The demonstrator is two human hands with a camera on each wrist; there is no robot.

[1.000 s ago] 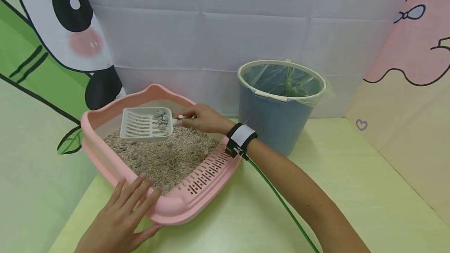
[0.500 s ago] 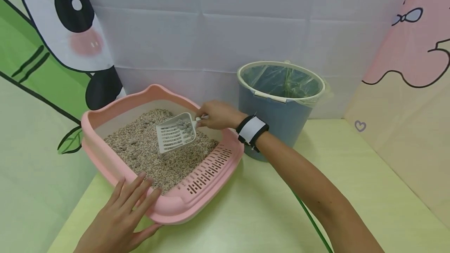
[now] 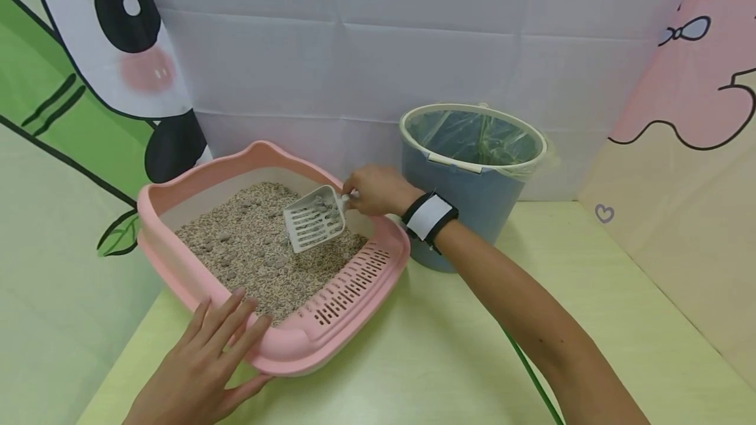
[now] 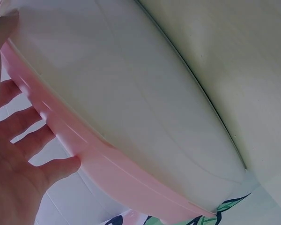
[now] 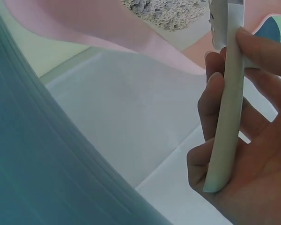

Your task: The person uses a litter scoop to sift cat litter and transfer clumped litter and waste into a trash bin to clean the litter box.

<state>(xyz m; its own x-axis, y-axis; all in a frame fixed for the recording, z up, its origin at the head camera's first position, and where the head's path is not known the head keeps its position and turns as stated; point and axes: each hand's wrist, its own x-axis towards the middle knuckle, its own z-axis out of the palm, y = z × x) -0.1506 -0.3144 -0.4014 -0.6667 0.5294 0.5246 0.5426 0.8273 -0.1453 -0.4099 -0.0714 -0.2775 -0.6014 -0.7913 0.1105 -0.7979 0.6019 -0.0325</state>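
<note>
Right hand [image 3: 378, 190] curled round the handle of a white slotted scoop [image 3: 315, 220]; scoop head extends left of the hand, above the right part of the litter [image 3: 242, 241], grey clumps [image 3: 323, 203] at its handle end. Left hand [image 3: 195, 366]: fingers spread, fairly straight, resting on the pink tray's [image 3: 286, 345] near left rim; scoop lies beyond it, to the far right. Blue bin [image 3: 463, 208] right of tray, just beside right wrist.
</note>
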